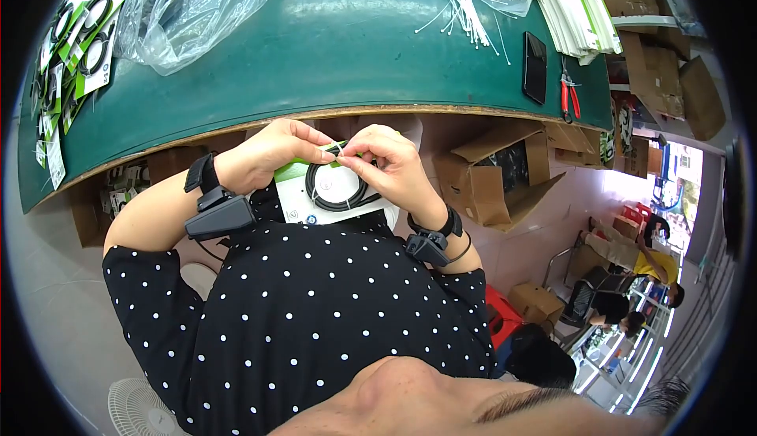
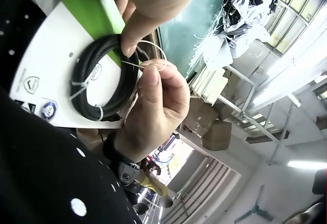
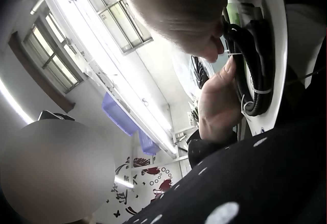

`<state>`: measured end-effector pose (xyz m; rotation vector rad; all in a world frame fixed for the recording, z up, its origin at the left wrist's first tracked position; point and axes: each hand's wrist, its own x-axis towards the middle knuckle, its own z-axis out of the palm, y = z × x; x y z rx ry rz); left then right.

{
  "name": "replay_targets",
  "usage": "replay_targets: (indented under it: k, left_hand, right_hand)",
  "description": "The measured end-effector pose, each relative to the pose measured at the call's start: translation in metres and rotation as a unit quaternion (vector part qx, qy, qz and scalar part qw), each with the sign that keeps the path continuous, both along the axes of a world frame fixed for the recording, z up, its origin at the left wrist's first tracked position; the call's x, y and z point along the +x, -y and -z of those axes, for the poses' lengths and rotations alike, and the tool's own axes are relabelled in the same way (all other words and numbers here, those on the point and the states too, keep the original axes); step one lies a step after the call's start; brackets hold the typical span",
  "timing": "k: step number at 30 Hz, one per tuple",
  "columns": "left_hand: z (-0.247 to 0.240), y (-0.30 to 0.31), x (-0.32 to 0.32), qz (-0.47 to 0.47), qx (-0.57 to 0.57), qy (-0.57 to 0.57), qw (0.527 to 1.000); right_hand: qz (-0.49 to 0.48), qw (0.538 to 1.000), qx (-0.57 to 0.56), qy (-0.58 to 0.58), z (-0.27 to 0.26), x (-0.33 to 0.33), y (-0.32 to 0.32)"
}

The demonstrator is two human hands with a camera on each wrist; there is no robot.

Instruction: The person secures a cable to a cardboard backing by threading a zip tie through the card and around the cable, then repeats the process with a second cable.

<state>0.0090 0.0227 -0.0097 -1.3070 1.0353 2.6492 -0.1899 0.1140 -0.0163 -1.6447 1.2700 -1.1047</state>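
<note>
Two grips are needing steadiness at the card (image 1: 293,203): left hand (image 1: 272,152) pinching the coil (image 2: 82,71), right hand (image 1: 398,172) pinching the tie (image 2: 160,48).

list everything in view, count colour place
held card: one, white-green, centre
coiled cable: one, black, on it
cable tie: one, white, at coil
table: one, green, ahead
carded cables: many, black, table's left
big bag: one, clear, beside them
loose ties: many, white, far table
phone: one, black, table's right
stacked cards: many, white-green, beyond phone
pliers: one, red-handled, beside phone
cardboard boxes: several, brown, right
stool: one, red, right
fan: one, white, lower left
people: at least two, yellow/black tops, right
wrist cameras: two, black, wrists
left hand: one, bare, gripping card
right hand: one, bare, pinching tie
</note>
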Motion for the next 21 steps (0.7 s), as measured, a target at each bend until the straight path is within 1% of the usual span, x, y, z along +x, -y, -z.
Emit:
replay_targets:
  k: [3,7,10,11,14,21]
  left_hand:
    - [0.0028,0.0,0.0003,-0.002,0.0,-0.002,1.0]
    - [0.0016,0.0007,-0.0002,-0.005,0.007,-0.004,1.0]
    - [0.0024,0.0011,-0.0005,-0.007,0.012,-0.006,1.0]
    - [0.0031,0.0011,-0.0005,-0.009,0.013,-0.009,1.0]
    - [0.0059,0.0012,-0.0007,-0.01,0.018,-0.005,1.0]
    - [0.0084,0.0008,-0.0022,-0.016,0.027,0.012,0.999]
  right_hand:
    - [0.002,1.0,0.012,-0.012,-0.0002,0.0008,0.0]
    - [0.027,1.0,-0.007,-0.004,0.0034,0.0028,-0.0017]
    - [0.036,0.997,-0.054,-0.044,0.0039,0.0027,-0.002]
    - [0.037,0.997,-0.054,-0.044,0.0037,0.0027,-0.0021]
    - [0.043,0.99,-0.099,-0.095,0.0025,0.0028,-0.0026]
    - [0.043,0.985,-0.128,-0.109,0.0031,0.0028,-0.0025]
